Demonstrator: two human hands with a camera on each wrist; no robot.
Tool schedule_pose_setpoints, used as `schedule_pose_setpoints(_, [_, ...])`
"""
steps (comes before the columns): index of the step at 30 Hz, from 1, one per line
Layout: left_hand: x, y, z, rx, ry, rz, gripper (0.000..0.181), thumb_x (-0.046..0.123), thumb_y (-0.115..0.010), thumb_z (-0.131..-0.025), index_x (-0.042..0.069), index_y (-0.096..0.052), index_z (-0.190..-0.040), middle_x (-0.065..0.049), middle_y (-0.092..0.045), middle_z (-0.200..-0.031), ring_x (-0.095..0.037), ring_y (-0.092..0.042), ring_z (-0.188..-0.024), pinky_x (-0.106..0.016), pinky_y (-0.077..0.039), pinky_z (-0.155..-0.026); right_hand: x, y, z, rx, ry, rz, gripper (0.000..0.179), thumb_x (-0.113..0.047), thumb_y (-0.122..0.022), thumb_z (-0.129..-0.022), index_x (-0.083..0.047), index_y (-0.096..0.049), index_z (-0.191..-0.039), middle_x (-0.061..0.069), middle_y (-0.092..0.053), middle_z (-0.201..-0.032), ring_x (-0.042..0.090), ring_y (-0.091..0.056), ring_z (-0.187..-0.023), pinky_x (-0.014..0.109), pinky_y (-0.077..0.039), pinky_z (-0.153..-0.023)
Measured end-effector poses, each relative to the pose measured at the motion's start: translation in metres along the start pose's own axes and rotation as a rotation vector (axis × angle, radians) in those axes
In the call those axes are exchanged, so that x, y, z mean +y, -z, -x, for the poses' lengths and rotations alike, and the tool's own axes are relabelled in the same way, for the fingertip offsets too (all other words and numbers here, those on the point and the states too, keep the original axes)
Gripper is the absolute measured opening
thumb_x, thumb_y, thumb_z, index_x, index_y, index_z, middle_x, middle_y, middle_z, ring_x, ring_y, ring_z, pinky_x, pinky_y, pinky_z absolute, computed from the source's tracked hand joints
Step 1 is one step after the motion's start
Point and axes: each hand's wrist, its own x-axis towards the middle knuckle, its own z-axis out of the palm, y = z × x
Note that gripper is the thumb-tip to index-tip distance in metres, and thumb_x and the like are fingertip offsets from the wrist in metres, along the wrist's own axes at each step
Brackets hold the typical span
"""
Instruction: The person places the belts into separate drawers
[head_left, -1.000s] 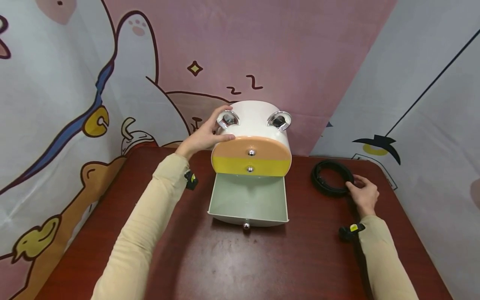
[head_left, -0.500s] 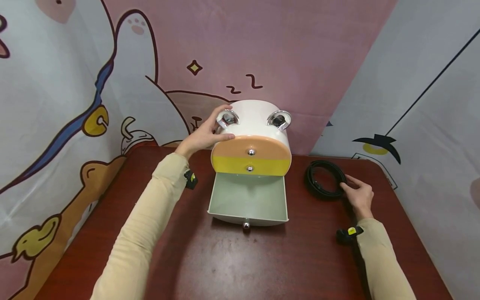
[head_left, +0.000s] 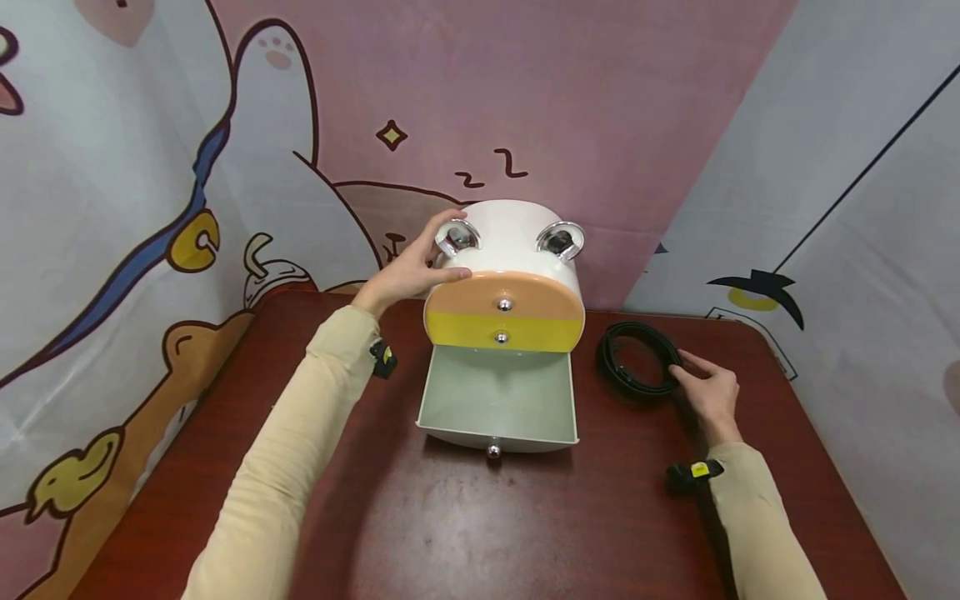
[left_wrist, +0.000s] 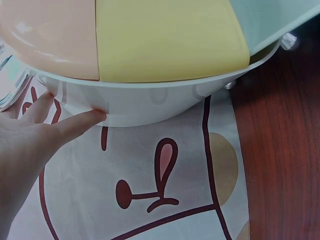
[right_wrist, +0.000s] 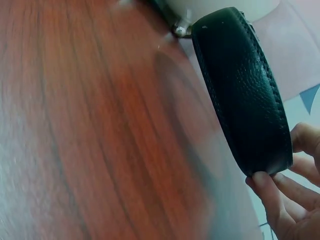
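Observation:
A coiled black leather belt (head_left: pixel 609 357) with stitched edges is pinched at its right side between the thumb and fingers of my right hand (head_left: pixel 708 392). In the right wrist view the belt (right_wrist: pixel 245 90) is tilted above the tabletop, and the fingers (right_wrist: pixel 272 200) hold its lower end. My left hand (head_left: pixel 408 271) rests on the upper left side of a small white drawer cabinet (head_left: pixel 510 221). Its extended fingers (left_wrist: pixel 80 122) touch the white shell in the left wrist view. The cabinet's green bottom drawer (head_left: pixel 498 396) is pulled out, with nothing visible inside.
An orange drawer front (head_left: pixel 480 292) and a yellow one (head_left: pixel 465 331) sit flush above the green drawer. Two shiny silver rings (head_left: pixel 561 242) stick out from the cabinet's top. The reddish-brown table (head_left: pixel 450 525) ends at a printed cloth backdrop (head_left: pixel 600 108).
My right hand has moved left with the belt, bringing it closer to the cabinet. My left hand and the pulled-out drawer have stayed in place.

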Motion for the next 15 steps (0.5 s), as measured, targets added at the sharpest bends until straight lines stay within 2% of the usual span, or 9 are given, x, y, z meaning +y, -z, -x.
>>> schedule_pose_setpoints(3, [0.000,0.000,0.000,-0.001,-0.002,0.005,0.084,0.010,-0.071,-0.088,0.021,-0.018,-0.152,-0.013,-0.029,-0.149,-0.031,-0.035,-0.133,-0.058,-0.020,-0.108,-0.005,0.000,0.003,-0.005,0.025,-0.013,0.048,-0.032,-0.067,-0.091,-0.008,-0.060,-0.132,0.020,-0.059,-0.126,0.018,-0.062,-0.097,0.021,-0.048,-0.072])
schedule_pose_setpoints(5, [0.001,0.000,0.000,-0.002,-0.002,0.004,0.084,0.010,-0.071,-0.088,0.021,-0.017,-0.152,-0.013,-0.029,-0.149,-0.031,-0.035,-0.134,-0.058,-0.020,-0.108,-0.008,0.000,0.005,-0.014,0.039,-0.027,0.047,-0.030,-0.068,-0.091,-0.006,-0.061,-0.131,0.020,-0.062,-0.119,0.010,-0.065,-0.076,0.018,-0.049,-0.062])
schedule_pose_setpoints(7, [0.001,0.000,0.001,-0.001,-0.003,0.002,0.083,0.010,-0.071,-0.089,0.019,-0.018,-0.152,-0.013,-0.028,-0.150,-0.031,-0.035,-0.134,-0.058,-0.020,-0.108,-0.011,0.000,0.007,-0.025,0.050,-0.047,0.047,-0.028,-0.069,-0.091,-0.005,-0.061,-0.131,0.018,-0.064,-0.114,0.007,-0.066,-0.066,0.018,-0.050,-0.058])
schedule_pose_setpoints(12, [0.003,0.000,0.001,-0.001,0.001,-0.004,0.083,0.011,-0.070,-0.089,0.018,-0.017,-0.152,-0.012,-0.027,-0.151,-0.032,-0.032,-0.135,-0.057,-0.021,-0.108,-0.019,0.001,0.012,-0.039,0.068,-0.052,0.046,-0.029,-0.070,-0.090,-0.006,-0.063,-0.129,0.004,-0.066,-0.103,0.004,-0.064,-0.064,0.018,-0.050,-0.059])
schedule_pose_setpoints(15, [0.002,0.000,0.002,-0.002,0.000,-0.003,0.083,0.011,-0.070,-0.089,0.018,-0.017,-0.152,-0.012,-0.025,-0.152,-0.032,-0.030,-0.137,-0.057,-0.020,-0.108,-0.023,0.001,0.015,-0.038,0.079,-0.036,0.045,-0.029,-0.071,-0.089,-0.007,-0.064,-0.127,0.002,-0.068,-0.103,0.000,-0.062,-0.069,0.017,-0.049,-0.060])
